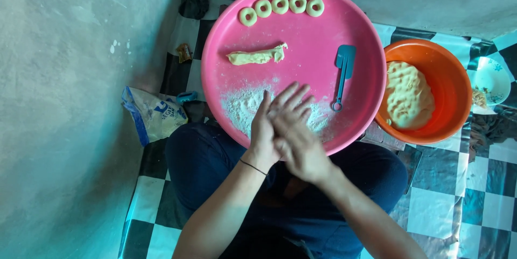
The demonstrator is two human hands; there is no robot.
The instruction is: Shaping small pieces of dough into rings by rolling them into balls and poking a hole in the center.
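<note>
Left hand (pixel 262 130), right hand (pixel 293 130): palms pressed, fingers extended together, possibly rolling dough, above near floured pink tray (pixel 355 38); dough rings (pixel 280 5) far.

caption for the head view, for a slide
Left hand and right hand pressed together over a floured pink tray holding five dough rings.

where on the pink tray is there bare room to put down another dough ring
On the pink tray, the widest bare patch lies between the row of five dough rings and the dough strip, running right to above the blue scraper. The left rim beside the strip is also bare. The near edge is crowded: flour and both pressed-together hands, left hand and right hand.
</note>
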